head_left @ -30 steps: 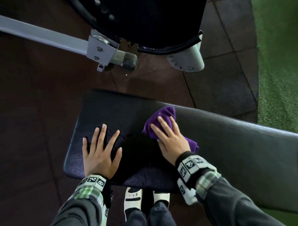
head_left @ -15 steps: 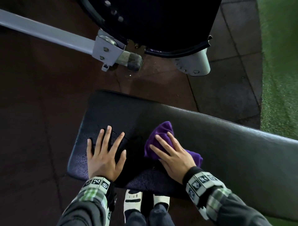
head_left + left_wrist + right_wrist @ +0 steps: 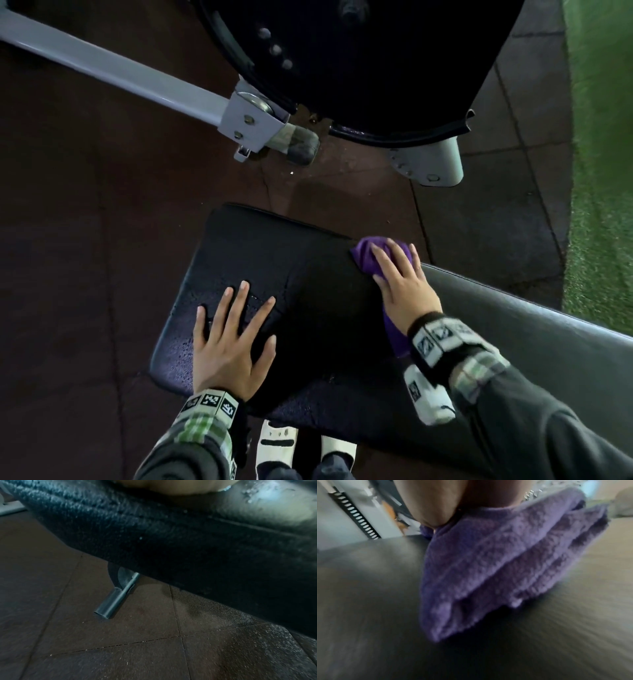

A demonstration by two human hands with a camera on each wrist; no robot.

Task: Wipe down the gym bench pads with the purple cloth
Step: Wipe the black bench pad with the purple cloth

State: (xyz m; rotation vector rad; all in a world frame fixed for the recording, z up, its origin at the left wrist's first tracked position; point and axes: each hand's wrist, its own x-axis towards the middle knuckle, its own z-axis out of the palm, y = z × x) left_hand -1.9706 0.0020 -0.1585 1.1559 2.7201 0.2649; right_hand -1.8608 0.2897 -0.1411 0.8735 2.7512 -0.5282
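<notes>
The black bench pad (image 3: pixel 308 308) runs from the centre to the lower right, with droplets on its left end. My left hand (image 3: pixel 236 329) lies flat on that left end, fingers spread and straight. My right hand (image 3: pixel 400 277) presses the bunched purple cloth (image 3: pixel 368 253) with straight fingers against the pad's far edge. In the right wrist view the folded purple cloth (image 3: pixel 496 563) lies under my palm on the pad (image 3: pixel 376 601), blurred. The left wrist view shows the pad's side (image 3: pixel 171 536) and only a sliver of my palm at the top.
A grey steel bar (image 3: pixel 113 73) and a bracket with a rubber foot (image 3: pixel 301 147) stand beyond the pad, below a large black machine part (image 3: pixel 370 61). Dark rubber floor tiles (image 3: pixel 85 240) surround the bench, with green turf (image 3: pixel 603 171) at right. A bench leg tube (image 3: pixel 113 601) shows underneath.
My right hand has slid the purple cloth away from me and to the right, from the pad's middle to its far edge. The left hand stays flat on the pad's left end.
</notes>
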